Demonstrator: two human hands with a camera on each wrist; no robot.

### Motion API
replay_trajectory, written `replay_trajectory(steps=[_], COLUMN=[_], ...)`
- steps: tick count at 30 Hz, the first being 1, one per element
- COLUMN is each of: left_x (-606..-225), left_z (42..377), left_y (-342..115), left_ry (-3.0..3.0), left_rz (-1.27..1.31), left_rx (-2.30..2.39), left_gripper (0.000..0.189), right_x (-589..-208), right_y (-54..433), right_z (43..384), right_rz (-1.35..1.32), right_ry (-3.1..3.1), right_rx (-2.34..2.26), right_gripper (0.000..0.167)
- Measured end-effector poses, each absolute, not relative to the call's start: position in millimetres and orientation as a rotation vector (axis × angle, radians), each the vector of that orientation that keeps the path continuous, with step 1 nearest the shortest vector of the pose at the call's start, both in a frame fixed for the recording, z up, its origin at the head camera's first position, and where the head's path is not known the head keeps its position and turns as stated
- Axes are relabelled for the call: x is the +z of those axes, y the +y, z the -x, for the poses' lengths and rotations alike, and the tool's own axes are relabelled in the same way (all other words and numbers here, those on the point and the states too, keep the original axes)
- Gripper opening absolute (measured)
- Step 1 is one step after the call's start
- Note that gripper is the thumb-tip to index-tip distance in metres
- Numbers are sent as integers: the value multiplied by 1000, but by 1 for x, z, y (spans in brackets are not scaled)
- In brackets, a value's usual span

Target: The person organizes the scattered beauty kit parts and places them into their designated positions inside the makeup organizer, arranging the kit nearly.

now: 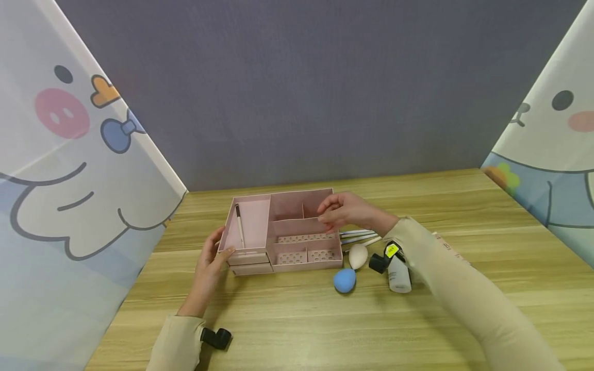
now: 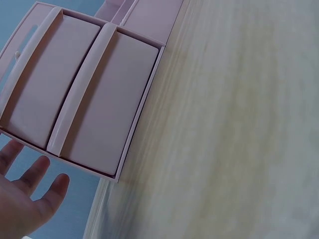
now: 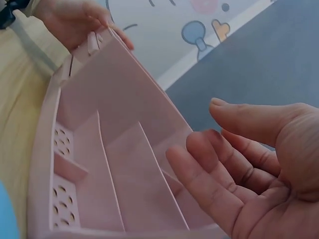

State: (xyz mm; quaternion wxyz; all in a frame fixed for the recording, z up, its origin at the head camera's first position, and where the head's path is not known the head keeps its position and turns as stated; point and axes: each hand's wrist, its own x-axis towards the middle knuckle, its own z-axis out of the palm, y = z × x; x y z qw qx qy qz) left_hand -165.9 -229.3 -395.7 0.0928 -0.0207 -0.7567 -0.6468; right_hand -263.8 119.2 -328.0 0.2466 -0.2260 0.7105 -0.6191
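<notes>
A pink desk organizer (image 1: 303,226) stands on the table, with two drawers (image 2: 109,99) at its left front and divided compartments on the right. A pen with a dark end (image 1: 240,226) lies in its left top tray. My left hand (image 1: 211,263) holds the organizer's left front corner, thumb over the top edge and fingers along the side. Above the right compartments is my right hand (image 1: 345,210), its fingers loosely curled and nothing between them. The perforated floor (image 3: 64,204) of the front compartments shows in the right wrist view.
Right of the organizer lie several thin pens or brushes (image 1: 357,237), a white egg-shaped sponge (image 1: 358,256) and a blue one (image 1: 345,281). A white bottle (image 1: 399,278) lies under my right forearm, with a printed packet (image 1: 447,245) beyond it. A grey panel (image 1: 297,103) stands behind.
</notes>
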Motion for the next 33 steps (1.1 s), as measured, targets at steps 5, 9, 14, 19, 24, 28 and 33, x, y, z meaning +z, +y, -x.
replay_trajectory(steps=[5,9,14,19,24,28,33], left_x=[-396,-395,-395,-395,-395,-395,-395], left_z=[166,165,163,162,162,161,162], left_y=[-230,-229,-230,-230,-230,-230,-229], left_ry=[-2251,-2253,-2265,-2275,-2280,-2281,-2266], left_rz=[49,51,75,85,85,78,82], left_rx=[-1920,-1915,-1886,-1882,-1897,-1901,-1898], left_gripper=[56,56,55,55,56,57,56], right_x=[-328,-330,-334,-340,-345,-350,-358], right_y=[132,142,155,167,177,181,185], right_z=[266,269,274,280,285,289,294], right_rz=[571,549,556,548,531,508,496], right_ry=[1944,1947,1934,1954,2022,2062,2092], right_rx=[-1683,-1672,-1651,-1589,-1527,-1501,-1467], right_gripper=[23,21,24,21,21,23,27])
